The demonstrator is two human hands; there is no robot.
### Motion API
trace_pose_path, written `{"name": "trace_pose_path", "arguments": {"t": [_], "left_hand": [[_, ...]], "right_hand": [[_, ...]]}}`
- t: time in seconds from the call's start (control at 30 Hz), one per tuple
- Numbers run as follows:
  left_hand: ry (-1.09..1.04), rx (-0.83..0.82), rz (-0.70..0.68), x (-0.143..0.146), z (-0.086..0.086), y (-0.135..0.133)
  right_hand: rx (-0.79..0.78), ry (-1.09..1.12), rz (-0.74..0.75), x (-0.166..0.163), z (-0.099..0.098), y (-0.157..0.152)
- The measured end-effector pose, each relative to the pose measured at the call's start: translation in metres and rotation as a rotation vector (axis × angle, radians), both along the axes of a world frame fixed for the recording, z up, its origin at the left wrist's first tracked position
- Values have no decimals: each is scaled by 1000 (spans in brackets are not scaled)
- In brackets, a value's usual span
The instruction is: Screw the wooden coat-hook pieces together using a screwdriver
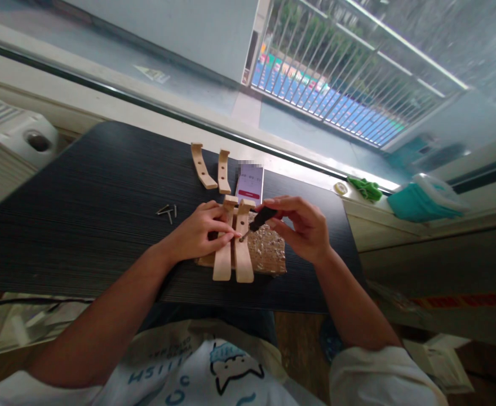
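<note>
Two curved wooden hooks (pixel 244 265) lie side by side on a block in brown, shiny wrapping (pixel 271 251). My left hand (pixel 199 231) is closed over the left one, its index finger and thumb reaching to the edge of the right one. In my right hand (pixel 301 225), a screwdriver with a black handle (pixel 262 217) slants down to the lower hole of the right hook. Whether a screw sits under its tip is too small to tell. Two more wooden hooks (pixel 223 172) with paired holes lie further back.
Several loose screws (pixel 168 211) lie on the dark table (pixel 83 208), left of my left hand. A phone (pixel 250 183) with a lit screen is behind the block. On the sill at right are a tape roll (pixel 340 188), green cloth (pixel 365 189) and teal container (pixel 421 200).
</note>
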State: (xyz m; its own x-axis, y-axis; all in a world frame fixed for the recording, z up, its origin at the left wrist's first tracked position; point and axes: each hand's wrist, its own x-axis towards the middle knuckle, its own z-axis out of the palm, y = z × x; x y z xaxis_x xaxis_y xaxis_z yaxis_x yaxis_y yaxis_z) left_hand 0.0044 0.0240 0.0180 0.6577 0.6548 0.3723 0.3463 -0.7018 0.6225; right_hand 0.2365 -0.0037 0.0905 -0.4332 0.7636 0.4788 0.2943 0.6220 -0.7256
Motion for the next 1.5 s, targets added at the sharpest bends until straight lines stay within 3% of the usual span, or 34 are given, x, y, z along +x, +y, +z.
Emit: {"name": "trace_pose_path", "arguments": {"t": [1.5], "left_hand": [[-4,4,1,0,-2,0]], "right_hand": [[152,43,-42,-9,-6,3]]}}
